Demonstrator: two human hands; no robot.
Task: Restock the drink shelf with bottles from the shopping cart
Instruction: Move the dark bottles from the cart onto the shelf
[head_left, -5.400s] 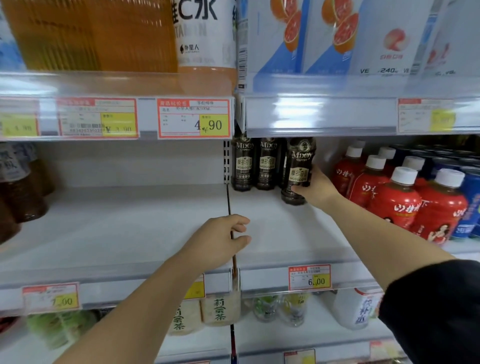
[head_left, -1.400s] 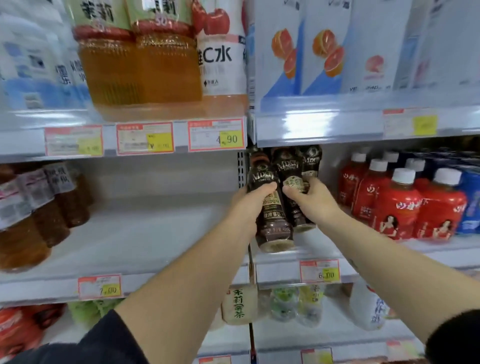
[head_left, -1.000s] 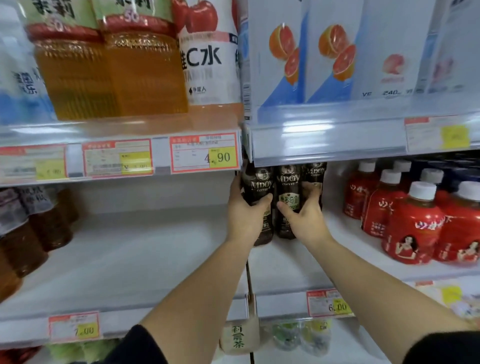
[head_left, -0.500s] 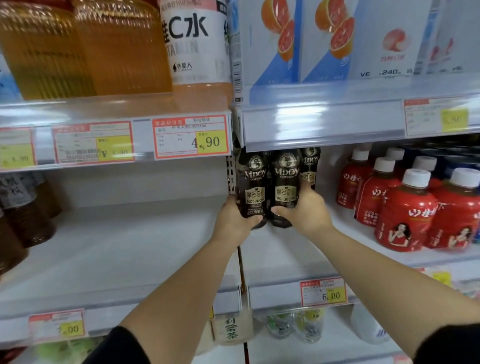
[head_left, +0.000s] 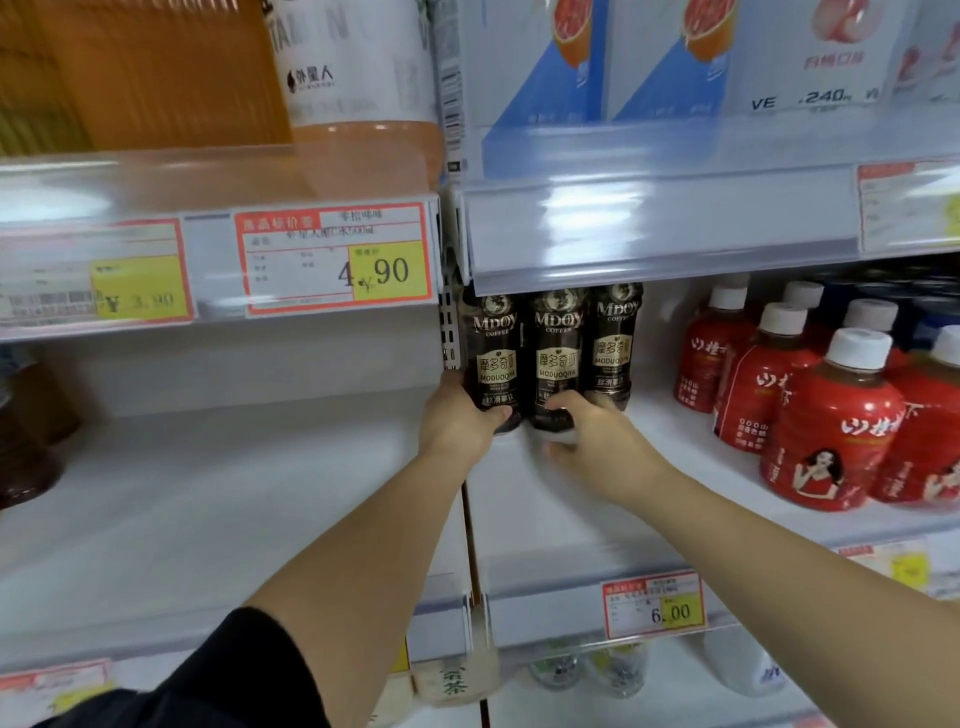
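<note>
Three dark coffee bottles stand upright side by side at the back of the white shelf (head_left: 561, 525), beside the shelf upright. My left hand (head_left: 457, 423) wraps the base of the left coffee bottle (head_left: 493, 353). My right hand (head_left: 587, 436) grips the bottom of the middle coffee bottle (head_left: 555, 353). The right coffee bottle (head_left: 614, 343) stands free just behind my right hand. The bottle caps are hidden by the shelf edge above. The shopping cart is out of view.
Red bottles with white caps (head_left: 831, 415) fill the shelf to the right. Brown bottles (head_left: 26, 447) stand at the far left. The shelf section (head_left: 208, 493) left of the upright is bare. Cartons and large bottles sit on the shelf above.
Both hands have slid down to the bottle bases, and the two held bottles now stand level and close together. My view has moved nearer to the shelf.
</note>
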